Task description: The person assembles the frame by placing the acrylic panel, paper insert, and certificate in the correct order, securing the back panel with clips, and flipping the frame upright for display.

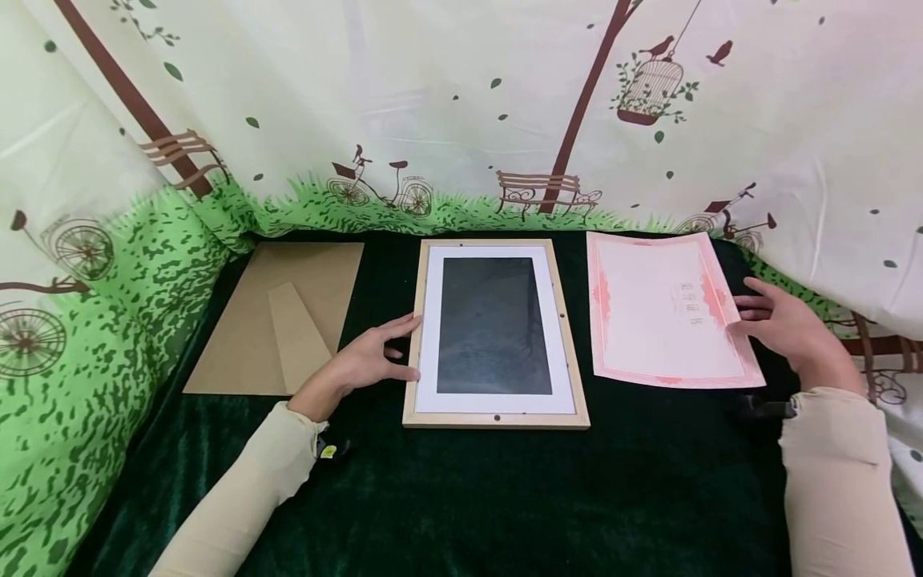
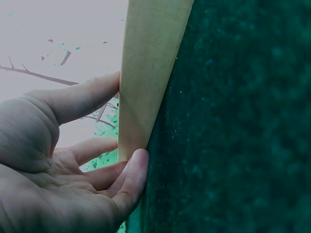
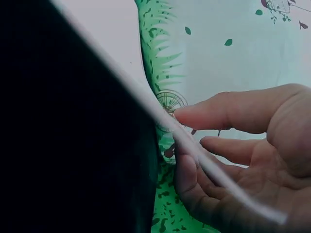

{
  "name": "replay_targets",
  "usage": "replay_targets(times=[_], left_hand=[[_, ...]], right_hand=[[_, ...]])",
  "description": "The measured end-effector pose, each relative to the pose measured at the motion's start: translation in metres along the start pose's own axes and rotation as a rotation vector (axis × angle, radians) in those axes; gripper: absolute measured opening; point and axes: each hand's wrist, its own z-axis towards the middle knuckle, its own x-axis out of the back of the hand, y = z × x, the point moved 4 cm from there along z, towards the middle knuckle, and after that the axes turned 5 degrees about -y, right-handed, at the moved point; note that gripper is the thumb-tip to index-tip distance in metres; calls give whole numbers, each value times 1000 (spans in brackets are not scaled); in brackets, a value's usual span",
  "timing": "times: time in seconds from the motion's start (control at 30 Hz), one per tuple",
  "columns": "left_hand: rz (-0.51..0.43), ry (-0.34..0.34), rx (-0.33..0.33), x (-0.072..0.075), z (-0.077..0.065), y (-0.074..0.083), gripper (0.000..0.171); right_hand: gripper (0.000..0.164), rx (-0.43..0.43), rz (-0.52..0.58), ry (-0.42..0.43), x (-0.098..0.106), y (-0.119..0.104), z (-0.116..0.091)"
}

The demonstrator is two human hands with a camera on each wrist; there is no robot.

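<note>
A light wooden picture frame point(image 1: 496, 420) with a white mat and a dark central window lies in the middle. My left hand point(image 1: 371, 357) touches the frame's left side, fingers stretched out and fingertips at the wood. In the left wrist view its fingers point(image 2: 133, 172) rest along the side of the wooden edge point(image 2: 146, 73). To the right lies a pink-bordered paper certificate point(image 1: 649, 312). My right hand point(image 1: 789, 324) pinches its right edge, and in the right wrist view the sheet's thin edge point(image 3: 141, 97) runs between thumb and fingers.
A brown backing board point(image 1: 231, 353) with a stand leg point(image 1: 296, 336) lies left of the frame, partly behind my left hand. Dark green velvet point(image 1: 505, 497) covers the table. A printed curtain point(image 1: 433, 96) hangs at the back and sides.
</note>
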Motion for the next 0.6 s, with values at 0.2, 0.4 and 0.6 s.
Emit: replay_targets(times=[0.2,0.4,0.6], left_hand=[[-5,-2,3,0,-1,-1,91],[-3,-2,1,0,-1,-1,91],[-7,-10,3,0,0,-2,91]], right_hand=[[91,112,123,7,-2,-11,0],[85,16,24,-37,0,-18,-8],[87,43,-38,-167,-6,-33,-17]])
